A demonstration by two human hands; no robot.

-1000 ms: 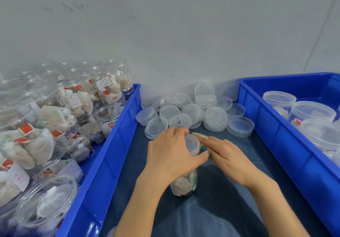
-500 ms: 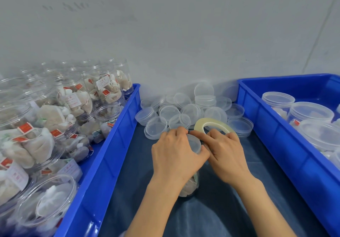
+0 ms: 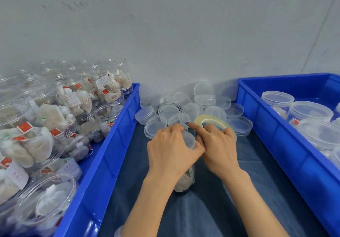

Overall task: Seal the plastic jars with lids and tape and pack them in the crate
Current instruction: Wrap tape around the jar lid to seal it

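A clear plastic jar with tea bags inside stands on the dark blue cloth, capped by a clear lid. My left hand wraps around the jar's top from the left and grips it. My right hand holds a roll of clear tape against the jar's right side, with the index finger stretched over the lid's far rim. A heap of loose clear lids lies just behind the jar by the wall.
A blue crate on the left holds several open jars of tea bags. Another blue crate on the right holds several lidded jars. A grey wall closes off the back.
The tape roll has come up from behind my right hand and tilted towards the camera. My right hand has moved closer to the jar's lid, index finger reaching across its far edge.
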